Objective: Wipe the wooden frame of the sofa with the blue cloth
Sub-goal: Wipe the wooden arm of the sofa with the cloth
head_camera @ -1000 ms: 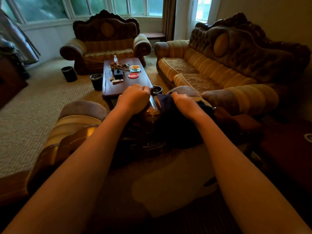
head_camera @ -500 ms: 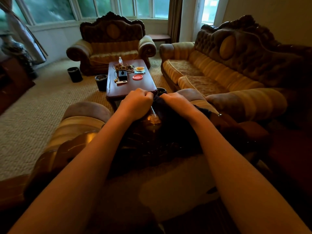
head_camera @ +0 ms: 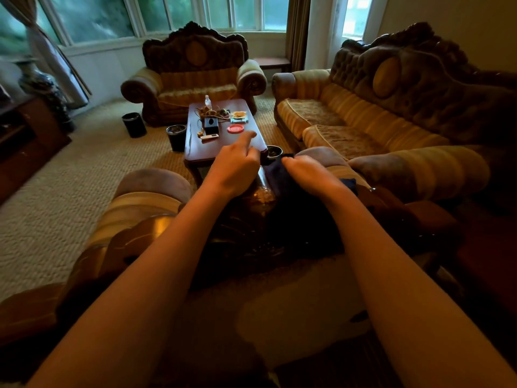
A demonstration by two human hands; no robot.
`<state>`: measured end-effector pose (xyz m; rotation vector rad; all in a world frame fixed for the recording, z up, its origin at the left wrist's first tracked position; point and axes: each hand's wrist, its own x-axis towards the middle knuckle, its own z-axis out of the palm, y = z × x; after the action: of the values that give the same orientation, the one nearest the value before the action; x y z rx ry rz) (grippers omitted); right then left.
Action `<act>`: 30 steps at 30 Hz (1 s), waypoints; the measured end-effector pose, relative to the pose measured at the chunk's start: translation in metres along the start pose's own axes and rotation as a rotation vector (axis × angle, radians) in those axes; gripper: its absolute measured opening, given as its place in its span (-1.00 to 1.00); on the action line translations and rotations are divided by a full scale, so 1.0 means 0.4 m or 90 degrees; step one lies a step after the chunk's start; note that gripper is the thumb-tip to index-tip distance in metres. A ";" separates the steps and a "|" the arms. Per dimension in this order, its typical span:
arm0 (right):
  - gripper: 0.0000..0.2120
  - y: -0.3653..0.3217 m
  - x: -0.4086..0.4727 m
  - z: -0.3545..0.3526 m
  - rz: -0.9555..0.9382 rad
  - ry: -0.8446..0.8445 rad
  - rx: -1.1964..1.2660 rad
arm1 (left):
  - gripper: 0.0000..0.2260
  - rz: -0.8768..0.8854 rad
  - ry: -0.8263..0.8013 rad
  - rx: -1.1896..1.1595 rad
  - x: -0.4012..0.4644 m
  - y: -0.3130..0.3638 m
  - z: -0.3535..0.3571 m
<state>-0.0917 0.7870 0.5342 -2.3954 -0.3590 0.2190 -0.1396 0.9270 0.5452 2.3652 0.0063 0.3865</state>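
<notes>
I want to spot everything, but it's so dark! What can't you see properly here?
Head view only:
- Right hand fingertips: curled under, over the dark blue cloth.
- Carved wooden sofa frame: mostly covered by arms and shadow.
- Small items on the reddish coffee table: too tiny.
- Left hand: blurred.

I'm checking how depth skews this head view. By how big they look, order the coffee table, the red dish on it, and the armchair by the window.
1. Armchair
2. Coffee table: nearer the camera, so the true gap is unsure
3. Red dish

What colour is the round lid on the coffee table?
Red round lid, seen clearly in the head view.
</notes>
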 end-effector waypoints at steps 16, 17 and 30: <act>-0.55 -0.015 -0.248 0.106 -0.197 0.195 0.028 | -0.74 -0.077 0.166 -0.358 -0.022 -0.013 -0.016; -0.58 -0.010 -0.238 0.095 -0.174 0.181 0.047 | -0.73 -0.080 0.162 -0.358 -0.022 -0.013 -0.015; -0.67 -0.154 0.017 0.021 -0.011 -0.136 -0.050 | -0.69 -0.184 0.177 -0.312 -0.009 -0.014 -0.025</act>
<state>-0.0997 0.8385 0.5687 -2.4507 -0.4943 0.4635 -0.1451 0.9373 0.5474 1.7814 0.3420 0.5066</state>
